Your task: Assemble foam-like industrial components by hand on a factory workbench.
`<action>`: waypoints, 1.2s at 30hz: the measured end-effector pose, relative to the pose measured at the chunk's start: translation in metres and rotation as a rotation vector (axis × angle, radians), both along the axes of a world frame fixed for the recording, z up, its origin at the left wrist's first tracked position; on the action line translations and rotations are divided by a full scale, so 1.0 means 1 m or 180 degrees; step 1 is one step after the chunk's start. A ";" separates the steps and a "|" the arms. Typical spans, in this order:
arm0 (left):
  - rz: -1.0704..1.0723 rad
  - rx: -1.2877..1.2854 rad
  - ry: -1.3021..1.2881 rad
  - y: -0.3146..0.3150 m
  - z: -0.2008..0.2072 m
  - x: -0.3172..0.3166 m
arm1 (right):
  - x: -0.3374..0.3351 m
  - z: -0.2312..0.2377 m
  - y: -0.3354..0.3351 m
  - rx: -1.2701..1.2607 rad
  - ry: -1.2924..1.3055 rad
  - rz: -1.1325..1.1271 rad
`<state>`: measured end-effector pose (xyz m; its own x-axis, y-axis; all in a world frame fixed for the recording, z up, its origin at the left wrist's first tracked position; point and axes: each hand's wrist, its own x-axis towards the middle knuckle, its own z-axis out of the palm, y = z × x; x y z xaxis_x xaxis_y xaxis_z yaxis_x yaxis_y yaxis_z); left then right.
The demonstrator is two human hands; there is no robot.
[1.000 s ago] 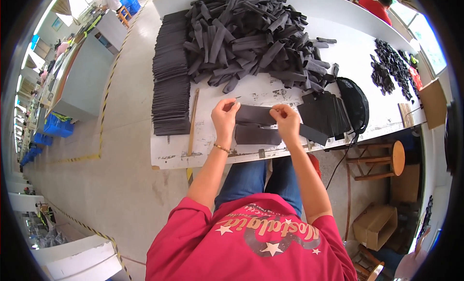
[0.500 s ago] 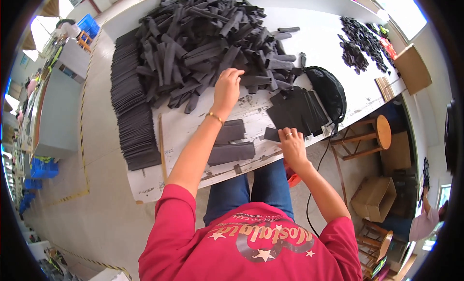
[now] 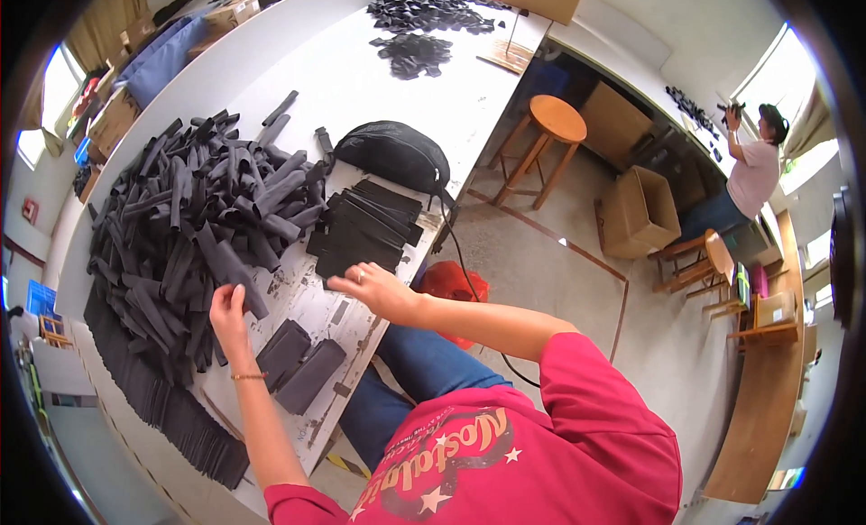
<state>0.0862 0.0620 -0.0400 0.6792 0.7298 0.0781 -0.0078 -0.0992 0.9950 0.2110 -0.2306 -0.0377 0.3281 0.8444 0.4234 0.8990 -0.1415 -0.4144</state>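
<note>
My left hand [image 3: 232,323] is at the near edge of a big heap of dark grey fabric tubes [image 3: 171,227]. Its fingers are closed on one dark grey fabric tube [image 3: 236,274] lying on that edge. My right hand [image 3: 377,290] reaches in over the table's front edge. Its fingertips are pressed together at the near corner of a fanned stack of flat black pieces [image 3: 365,229]; what they pinch, if anything, is hidden. Between my hands and my body lie two flat dark grey fabric pieces [image 3: 308,377], side by side on the worn white table [image 3: 347,340].
A black pouch [image 3: 392,153] with a cord lies behind the stack. A long row of dark pieces [image 3: 171,426] runs along the left. Small black piles [image 3: 413,54] lie farther back. A wooden stool [image 3: 557,119], a cardboard box [image 3: 639,214] and another person [image 3: 756,178] are at right.
My view has swung right. My left hand has come to a fabric tube at the heap's edge and closed on it. My right hand has moved to the black stack's near corner.
</note>
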 end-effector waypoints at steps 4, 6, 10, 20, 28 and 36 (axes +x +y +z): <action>0.0228 -0.1195 -0.0761 -0.045 0.024 -0.019 | 0.008 0.003 0.015 0.0811 0.1105 -0.0331; 0.0435 -0.1359 -0.0892 -0.063 0.026 -0.021 | -0.004 0.018 0.011 0.0669 0.1422 -0.0281; 0.0384 -0.2269 -0.1304 -0.080 0.034 -0.038 | -0.043 0.050 0.005 0.0626 0.1050 0.0088; 0.0331 -0.2817 -0.1420 -0.104 0.052 -0.062 | -0.079 0.074 -0.003 0.0724 0.1140 0.0196; -0.0016 -0.2753 -0.1394 -0.120 0.051 -0.060 | -0.077 0.081 -0.003 0.1016 0.0433 0.0005; -0.0471 -0.2836 -0.1538 -0.132 0.061 -0.058 | -0.072 0.084 0.006 0.1113 -0.0129 -0.0094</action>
<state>0.0279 -0.0704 0.0210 0.8069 0.5679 -0.1626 -0.3796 0.7093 0.5940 0.1391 -0.2248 0.0460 0.3271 0.6365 0.6985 0.9134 -0.0234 -0.4064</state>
